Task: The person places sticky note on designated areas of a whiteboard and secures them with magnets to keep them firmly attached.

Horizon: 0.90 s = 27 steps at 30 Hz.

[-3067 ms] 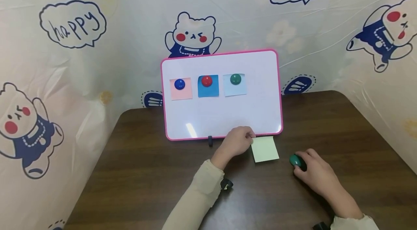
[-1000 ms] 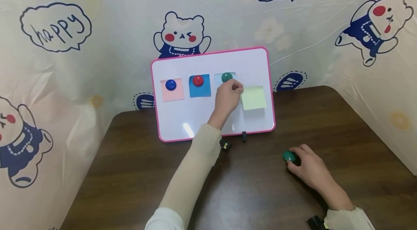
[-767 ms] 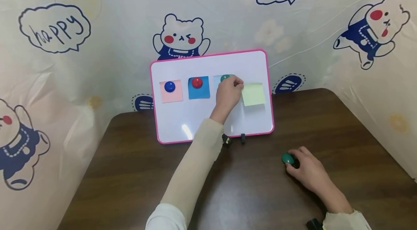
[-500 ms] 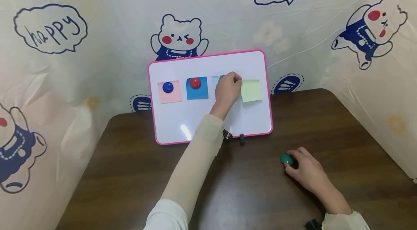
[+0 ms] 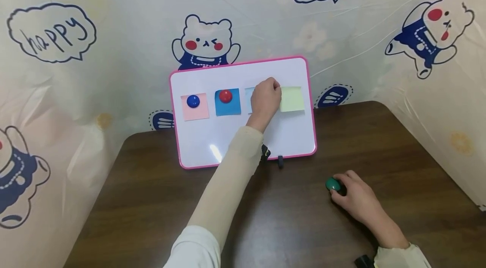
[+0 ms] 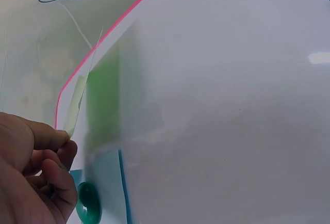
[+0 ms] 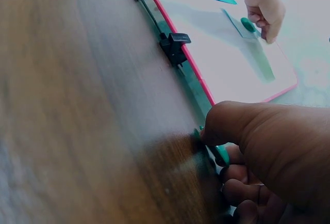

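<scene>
My left hand (image 5: 266, 101) pinches a pale green sticky note (image 5: 292, 99) by its left edge, at the upper right of the whiteboard (image 5: 205, 141). In the left wrist view the note appears almost edge-on, with a green reflection on the board beside it. Behind the hand is a light blue note (image 5: 248, 100); its green magnet (image 6: 88, 203) is hidden in the head view. My right hand (image 5: 358, 198) holds another round green magnet (image 5: 333, 184) between thumb and fingers, low over the table right of the board.
Further left on the board, a blue magnet (image 5: 193, 101) holds a pink note (image 5: 201, 114) and a red magnet (image 5: 225, 96) holds a blue note (image 5: 229, 109). Black clips (image 7: 174, 47) support the board's lower edge on the wooden table (image 5: 152, 200). A printed curtain (image 5: 125, 69) hangs behind.
My left hand has lifted the pale green note from below the board up to its upper right, level with the other notes. My right hand keeps its hold on the green magnet.
</scene>
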### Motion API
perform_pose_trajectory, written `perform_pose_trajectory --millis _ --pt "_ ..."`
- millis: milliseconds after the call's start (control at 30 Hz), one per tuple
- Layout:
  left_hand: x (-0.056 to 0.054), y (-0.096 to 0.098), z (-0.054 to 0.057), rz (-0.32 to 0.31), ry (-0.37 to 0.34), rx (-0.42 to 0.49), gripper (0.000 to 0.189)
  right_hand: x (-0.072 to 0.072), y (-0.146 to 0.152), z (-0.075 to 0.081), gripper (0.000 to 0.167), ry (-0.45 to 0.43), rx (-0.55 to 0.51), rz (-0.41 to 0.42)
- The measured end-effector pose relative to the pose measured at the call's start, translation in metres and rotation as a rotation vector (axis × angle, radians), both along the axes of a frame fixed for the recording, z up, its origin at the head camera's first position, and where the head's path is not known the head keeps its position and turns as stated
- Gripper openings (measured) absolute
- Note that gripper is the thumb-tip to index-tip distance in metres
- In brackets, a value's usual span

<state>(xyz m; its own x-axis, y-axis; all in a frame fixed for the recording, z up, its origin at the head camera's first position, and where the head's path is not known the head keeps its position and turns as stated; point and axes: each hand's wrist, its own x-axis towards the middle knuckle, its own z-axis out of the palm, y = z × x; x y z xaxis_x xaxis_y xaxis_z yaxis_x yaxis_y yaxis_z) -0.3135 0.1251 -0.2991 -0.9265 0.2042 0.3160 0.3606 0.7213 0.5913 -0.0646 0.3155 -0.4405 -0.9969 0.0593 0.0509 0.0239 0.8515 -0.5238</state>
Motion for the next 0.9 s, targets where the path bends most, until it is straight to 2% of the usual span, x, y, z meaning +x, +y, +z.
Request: perform_pose_trajectory --millis 267,633,900 --pt "-0.004 0.005 0.003 0.002 0.058 -0.071 0.014 0.002 0.000 0.001 0.040 0.031 -0.003 0.003" --pt "-0.009 0.011 0.007 0.011 0.065 -0.141 0.015 0.002 0.001 0.001 0.041 0.024 -0.004 -0.002" --pt "-0.011 0.013 0.007 0.018 0.076 -0.223 0.016 0.002 0.000 0.002 0.040 0.025 -0.006 -0.004"
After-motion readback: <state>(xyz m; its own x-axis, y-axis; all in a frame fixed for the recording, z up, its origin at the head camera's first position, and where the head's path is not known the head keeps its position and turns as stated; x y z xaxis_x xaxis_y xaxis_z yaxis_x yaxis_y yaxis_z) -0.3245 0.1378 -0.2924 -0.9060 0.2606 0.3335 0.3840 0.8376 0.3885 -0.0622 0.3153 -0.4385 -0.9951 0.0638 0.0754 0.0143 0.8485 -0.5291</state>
